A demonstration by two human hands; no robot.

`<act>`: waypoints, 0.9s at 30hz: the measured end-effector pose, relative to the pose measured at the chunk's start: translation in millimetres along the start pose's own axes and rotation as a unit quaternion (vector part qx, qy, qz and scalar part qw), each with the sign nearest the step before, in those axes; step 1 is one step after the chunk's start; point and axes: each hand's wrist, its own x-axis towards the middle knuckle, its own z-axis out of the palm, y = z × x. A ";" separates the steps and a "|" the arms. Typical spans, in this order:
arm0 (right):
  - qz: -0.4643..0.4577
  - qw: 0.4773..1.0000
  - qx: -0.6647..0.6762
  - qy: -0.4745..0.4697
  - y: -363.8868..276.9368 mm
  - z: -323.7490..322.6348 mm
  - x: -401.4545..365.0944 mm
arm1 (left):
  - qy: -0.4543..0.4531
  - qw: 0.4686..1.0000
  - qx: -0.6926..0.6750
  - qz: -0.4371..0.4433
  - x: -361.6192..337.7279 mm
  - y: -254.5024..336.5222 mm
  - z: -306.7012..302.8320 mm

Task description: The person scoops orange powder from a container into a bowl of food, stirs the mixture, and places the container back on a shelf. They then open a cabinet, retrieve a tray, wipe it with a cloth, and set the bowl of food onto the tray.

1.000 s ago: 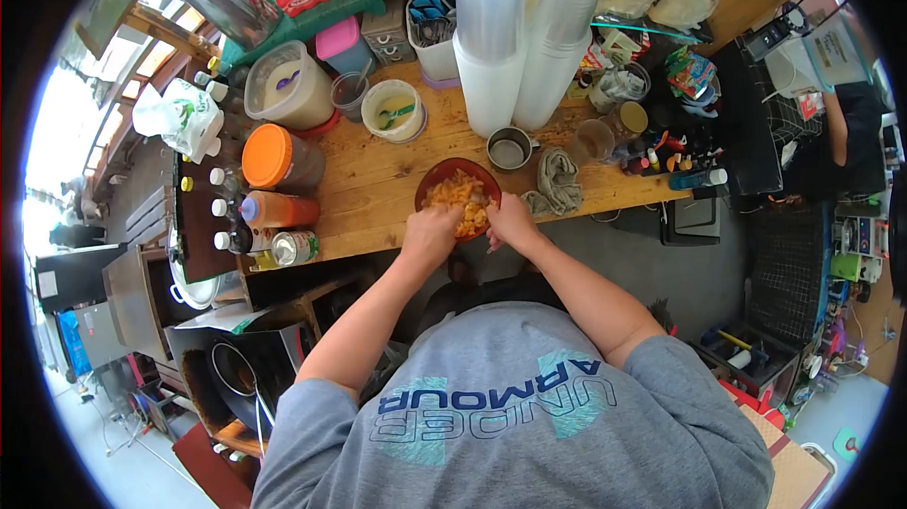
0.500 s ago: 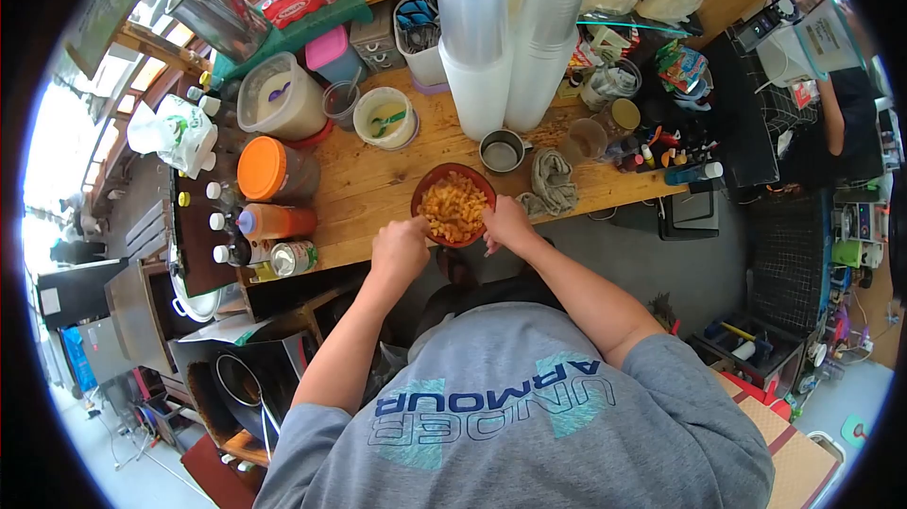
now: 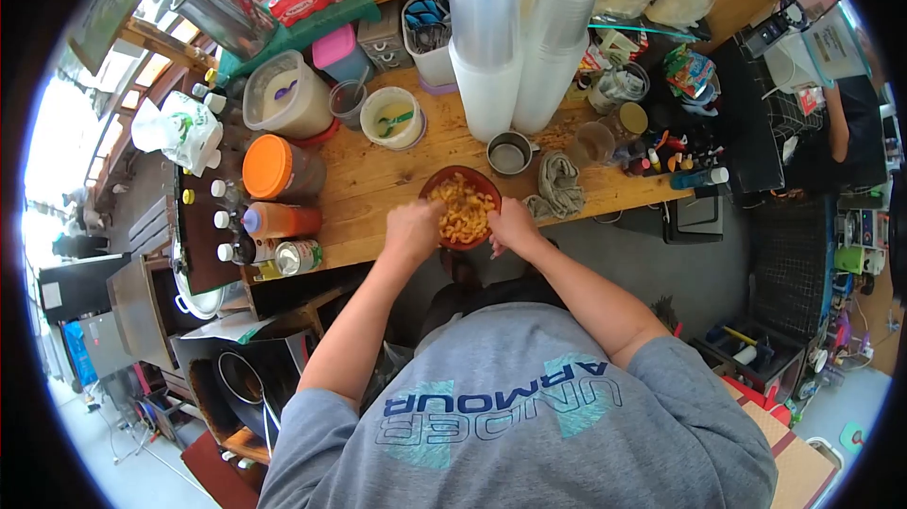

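Observation:
A reddish-brown bowl at the front edge of the wooden table holds orange, sauce-coated pieces that look like macaroni. My right hand grips the bowl's right rim. My left hand is closed in a fist over the bowl's left side; whatever it holds is hidden by the fingers and the food. Behind the bowl stands a small metal cup. A folded grey cloth lies to the right of it.
Tall stacks of clear plastic cups stand at the table's back. To the left are a white tub, an orange-lidded jar and several bottles. Small bottles crowd the right end. Another person's arm shows at far right.
My left fist has moved up and slightly right, further over the bowl, and the macaroni has shifted. My right hand stays at the rim. The whole view has moved slightly.

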 end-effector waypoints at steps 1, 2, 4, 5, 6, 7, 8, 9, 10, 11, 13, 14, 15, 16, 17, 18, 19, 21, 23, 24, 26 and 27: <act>-0.003 1.000 -0.001 -0.017 3.1 -0.5 2.0 | 0.006 1.000 0.003 -0.024 7.8 1.3 -8.0; -0.011 0.999 -0.003 -0.034 3.9 -0.1 4.8 | 0.005 1.000 0.003 -0.026 8.7 -1.3 -0.1; -0.013 1.000 0.005 -0.025 4.9 2.7 5.6 | 0.044 0.999 0.008 -0.015 14.8 -7.9 19.9; -0.014 1.000 0.010 -0.016 4.7 1.4 6.0 | 0.004 1.000 0.015 -0.003 7.0 -7.7 25.2; -0.019 1.000 0.007 -0.014 0.8 -1.4 7.1 | 0.010 1.000 0.014 -0.003 5.3 -3.7 17.6; -0.011 1.000 0.002 -0.016 -2.7 -2.7 7.4 | -0.001 1.000 0.005 0.002 4.6 0.5 4.5; 0.004 1.000 0.000 -0.020 -1.2 -1.1 3.4 | -0.019 1.000 -0.006 0.007 0.7 3.2 -2.2; 0.011 1.000 0.003 -0.023 5.0 1.3 1.2 | -0.027 1.000 -0.006 0.006 -1.0 0.6 0.3; -0.002 1.000 0.007 -0.031 8.5 1.7 3.7 | 0.009 1.000 -0.003 -0.027 3.8 -4.8 2.6; -0.019 0.999 0.010 -0.036 8.7 1.6 7.9 | 0.050 0.997 0.003 -0.058 8.6 -9.4 3.2; -0.021 1.000 0.011 -0.014 1.5 4.1 2.2 | 0.021 0.997 0.016 -0.069 -6.6 -3.7 3.7; -0.020 1.000 0.013 0.009 -3.5 2.7 1.2 | -0.011 0.996 0.027 -0.079 -11.6 -0.4 4.7; -0.020 1.000 0.016 0.012 -6.0 0.2 3.5 | -0.034 0.997 0.022 -0.072 -12.6 4.0 -0.8; -0.034 0.999 0.009 0.005 -4.3 0.5 2.3 | -0.042 0.996 0.022 -0.070 -11.5 5.4 -1.3; -0.048 0.999 0.000 -0.006 -0.9 3.2 -2.0 | -0.019 0.996 0.025 -0.081 -8.2 5.4 -1.6; -0.048 0.999 0.001 -0.008 -2.7 5.1 -4.4 | 0.012 0.995 0.029 -0.093 -4.5 3.6 -2.4; -0.043 0.999 -0.005 0.004 -6.6 6.3 -6.1 | 0.013 0.995 0.031 -0.093 -5.7 1.4 -0.1; -0.041 0.999 -0.012 0.019 -12.1 6.6 -6.6 | -0.006 0.989 0.017 -0.145 -7.7 0.8 5.3; -0.073 0.996 -0.013 0.039 -10.7 10.3 -7.3 | -0.021 0.986 -0.024 -0.162 -20.6 4.1 6.9; -0.071 0.997 -0.010 0.039 -9.4 11.0 -9.2 | -0.039 0.981 -0.064 -0.181 -26.2 7.3 2.9; -0.056 0.998 -0.011 0.032 -8.3 11.4 -11.5 | -0.059 0.963 -0.111 -0.238 -25.9 17.3 -0.6; -0.058 0.998 -0.011 0.033 -6.9 11.9 -8.8 | -0.056 0.955 -0.146 -0.250 -23.5 17.3 3.1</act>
